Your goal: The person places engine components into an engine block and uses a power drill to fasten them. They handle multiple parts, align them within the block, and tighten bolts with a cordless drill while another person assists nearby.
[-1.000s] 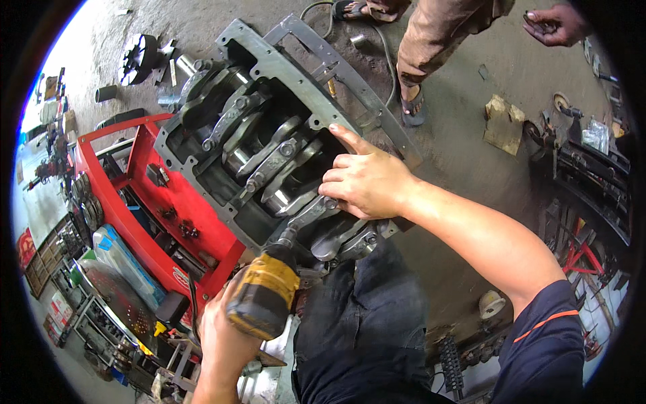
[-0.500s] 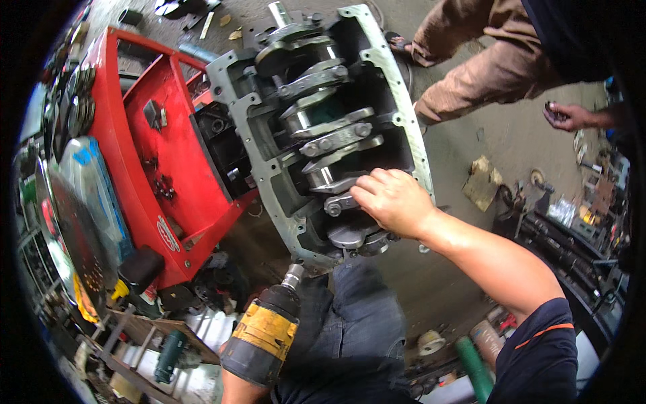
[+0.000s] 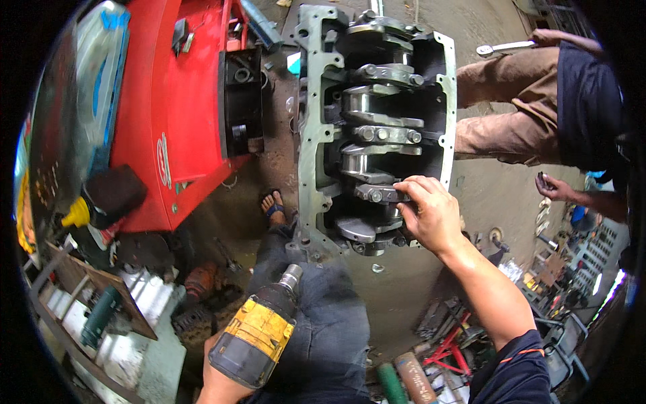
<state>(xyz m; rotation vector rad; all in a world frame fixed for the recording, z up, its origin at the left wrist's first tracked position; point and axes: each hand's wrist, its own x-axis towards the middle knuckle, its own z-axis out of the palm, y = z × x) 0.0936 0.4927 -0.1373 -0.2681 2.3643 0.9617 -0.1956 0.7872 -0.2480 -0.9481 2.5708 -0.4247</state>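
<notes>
An engine block [image 3: 313, 151] lies with its open crankcase facing me, and a crankshaft [image 3: 356, 159] runs along it under several bolted bearing caps. My right hand [image 3: 433, 214] has its thumb and fingers closed around the right end of the nearest bearing cap [image 3: 377, 194]. A bolt head shows at that cap's left end; the fingers hide its right end. My left hand [image 3: 219, 377] grips a yellow and black impact wrench [image 3: 257, 331] from below. The socket [image 3: 291, 275] on its nose points up toward the block's near left corner, apart from it.
A red metal cabinet [image 3: 192, 128] stands left of the block, with a black plastic container [image 3: 116, 196] by its near end. At the right, a co-worker in brown trousers [image 3: 508, 138] holds a ratchet [image 3: 505, 47]. Tools and parts clutter the floor, including a green cylinder [image 3: 391, 382].
My view has turned, so the block now stands straighter and farther right. My right hand stays at the same cap. The impact wrench remains in my left hand. The co-worker's ratchet has come into view.
</notes>
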